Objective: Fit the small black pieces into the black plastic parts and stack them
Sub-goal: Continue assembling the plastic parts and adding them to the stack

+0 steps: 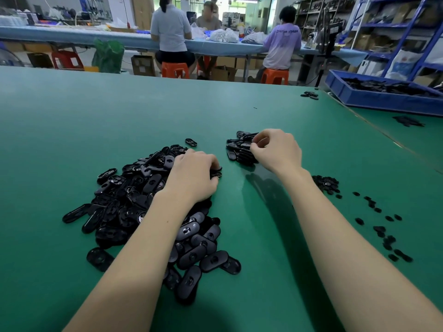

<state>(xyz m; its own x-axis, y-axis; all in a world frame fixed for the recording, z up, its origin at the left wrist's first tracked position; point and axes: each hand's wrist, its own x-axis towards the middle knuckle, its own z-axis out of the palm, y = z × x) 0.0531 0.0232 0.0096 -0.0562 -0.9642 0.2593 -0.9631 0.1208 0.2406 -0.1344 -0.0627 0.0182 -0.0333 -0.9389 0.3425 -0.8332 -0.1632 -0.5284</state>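
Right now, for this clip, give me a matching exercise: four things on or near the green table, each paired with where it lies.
Things:
1. big heap of oval parts
2. smaller pile of parts
3. scattered small pieces
4. blue bin

Places:
A. far right, at the table's edge
B. under the left hand
C. right of the right forearm
D. at the right hand

Pairs: 1-B, 2-D, 3-C, 4-A

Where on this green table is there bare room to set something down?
The far-left green table mat beyond the big heap of black oval plastic parts is bare, as is the near strip between the forearms. Crowded: the smaller stack at the right hand, and the scattered small black pieces on the right.
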